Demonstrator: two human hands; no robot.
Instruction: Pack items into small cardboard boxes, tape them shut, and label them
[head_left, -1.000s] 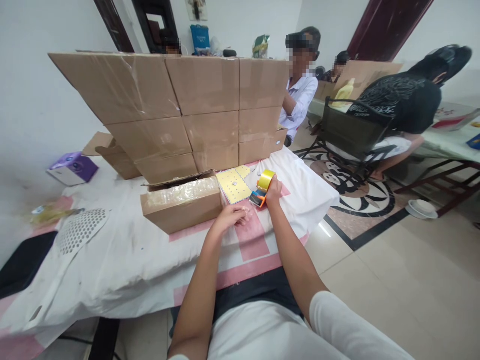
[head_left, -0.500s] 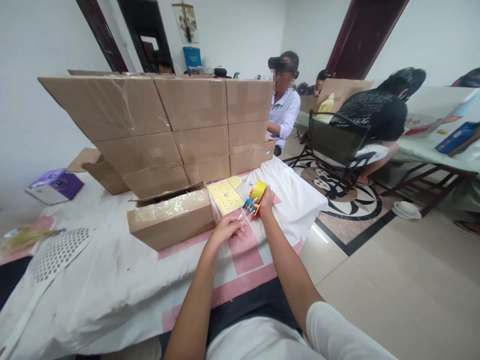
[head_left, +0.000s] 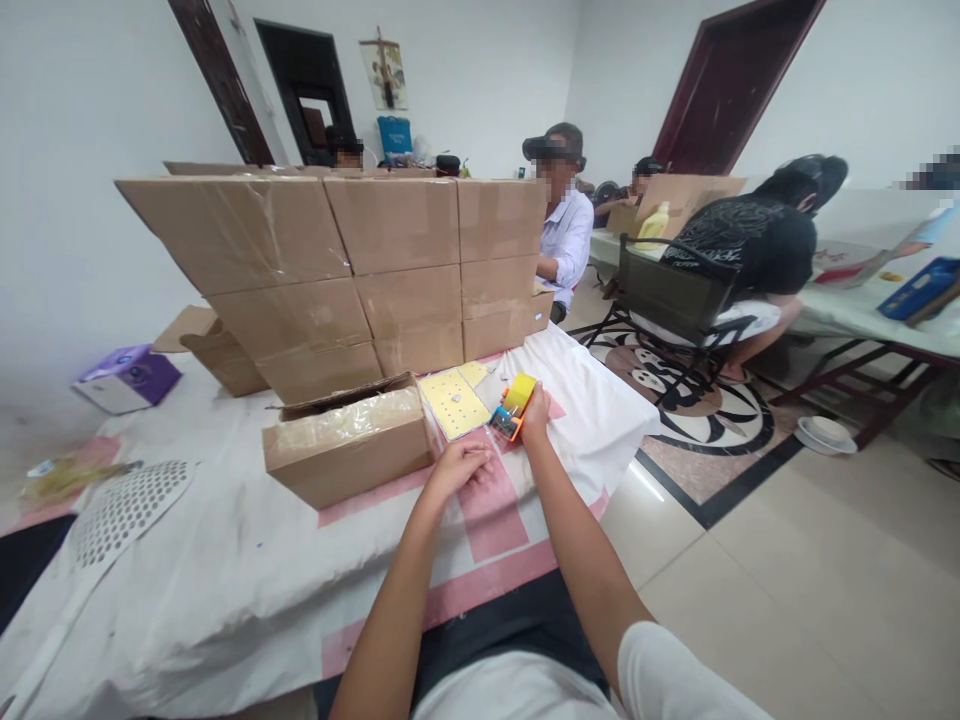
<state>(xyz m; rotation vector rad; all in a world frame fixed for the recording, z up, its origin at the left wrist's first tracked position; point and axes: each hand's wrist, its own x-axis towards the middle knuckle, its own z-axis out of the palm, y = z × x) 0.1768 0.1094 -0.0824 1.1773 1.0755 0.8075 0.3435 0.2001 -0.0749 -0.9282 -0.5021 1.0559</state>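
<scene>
My right hand (head_left: 535, 412) grips a tape dispenser (head_left: 508, 423) with orange and blue parts and a yellow roll of tape (head_left: 519, 392). To its left, my left hand (head_left: 463, 467) hovers low over the cloth with its fingers curled together. Whatever may be between those fingers is too small to make out. Just left of that hand stands a narrow cardboard box (head_left: 352, 445), with clear tape across its top part and a dark gap behind. A yellow dotted sheet (head_left: 454, 402) lies flat beyond my hands, beside the box, with a small pale object on it.
Stacked cardboard boxes (head_left: 409, 230) form a wall across the table's far side. A purple-and-white carton (head_left: 127, 378) and a perforated white swatter (head_left: 131, 510) lie at left on the white cloth (head_left: 225, 560). A person (head_left: 566, 225) is behind the stack; another sits in a chair (head_left: 667, 290) at right.
The clear strip stretched between my left hand and the dispenser no longer shows. My left fingers have curled in, and the dispenser has turned slightly. The whole view has shifted a little.
</scene>
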